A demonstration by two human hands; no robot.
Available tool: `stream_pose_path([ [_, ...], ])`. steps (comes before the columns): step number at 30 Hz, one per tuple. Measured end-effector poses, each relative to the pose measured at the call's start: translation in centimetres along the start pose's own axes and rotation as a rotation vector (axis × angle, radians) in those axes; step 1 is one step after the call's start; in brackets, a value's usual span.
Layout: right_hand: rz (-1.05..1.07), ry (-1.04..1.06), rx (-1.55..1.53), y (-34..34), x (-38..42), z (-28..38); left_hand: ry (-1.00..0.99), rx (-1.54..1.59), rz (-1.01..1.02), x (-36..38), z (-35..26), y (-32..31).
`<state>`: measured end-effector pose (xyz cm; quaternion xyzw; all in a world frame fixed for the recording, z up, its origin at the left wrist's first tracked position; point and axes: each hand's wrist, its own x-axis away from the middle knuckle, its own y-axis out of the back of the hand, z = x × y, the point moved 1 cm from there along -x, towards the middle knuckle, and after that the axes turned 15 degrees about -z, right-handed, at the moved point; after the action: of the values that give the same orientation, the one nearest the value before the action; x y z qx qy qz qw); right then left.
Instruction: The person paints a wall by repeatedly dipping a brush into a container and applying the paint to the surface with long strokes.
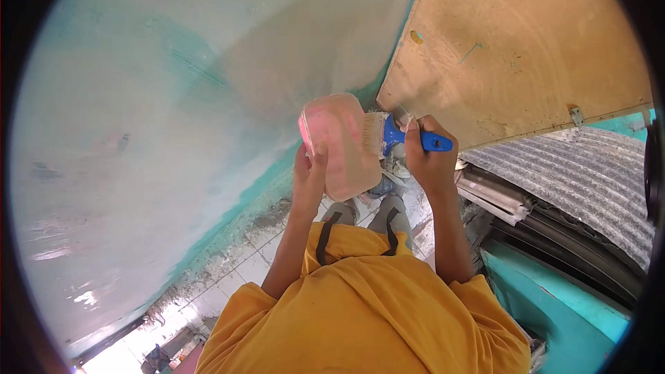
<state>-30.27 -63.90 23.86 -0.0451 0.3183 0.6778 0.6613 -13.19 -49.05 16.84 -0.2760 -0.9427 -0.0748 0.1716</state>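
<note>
A pink plastic container (339, 147) is held by its left side in my left hand (309, 176), thumb on the near face. My right hand (431, 156) grips a wide brush with a blue handle (436, 142). The brush's pale bristles (373, 133) lie at the container's right edge, and the handle points right. Both hands are in front of my body, near the corner between a painted wall (159, 111) and a wooden panel (512, 48). The wall has whitish and green patches.
Grey corrugated sheets (582, 173) and dark metal profiles (568, 242) lie at the right, above a turquoise surface (547, 298). Below are dusty white floor tiles (249, 263) and my feet. Debris (395, 170) lies in the corner beyond my feet.
</note>
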Motion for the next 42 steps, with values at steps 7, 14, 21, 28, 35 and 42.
stream_pose_path([
  [7,-0.045,-0.006,-0.082,0.5,-1.1,-2.3,-0.020,0.038,0.031,0.8,0.5,-1.1],
  [14,-0.091,-0.285,-0.229,-0.1,-3.0,-6.9,-0.004,0.112,0.019,1.1,2.9,-2.5],
  [21,-0.100,-0.645,-0.508,-5.9,-5.3,-18.6,0.091,0.112,-0.073,1.3,5.8,-3.6],
  [28,-0.026,-0.779,-0.553,-18.3,-4.7,-24.3,0.151,0.163,-0.160,3.7,6.2,-5.9],
  [35,-0.204,-0.874,-0.824,-20.8,-6.0,-16.7,0.166,0.189,-0.169,4.9,7.4,-4.3],
  [42,-0.235,-0.787,-1.059,-17.0,-7.6,-15.4,0.201,0.162,-0.130,4.7,9.0,0.5],
])
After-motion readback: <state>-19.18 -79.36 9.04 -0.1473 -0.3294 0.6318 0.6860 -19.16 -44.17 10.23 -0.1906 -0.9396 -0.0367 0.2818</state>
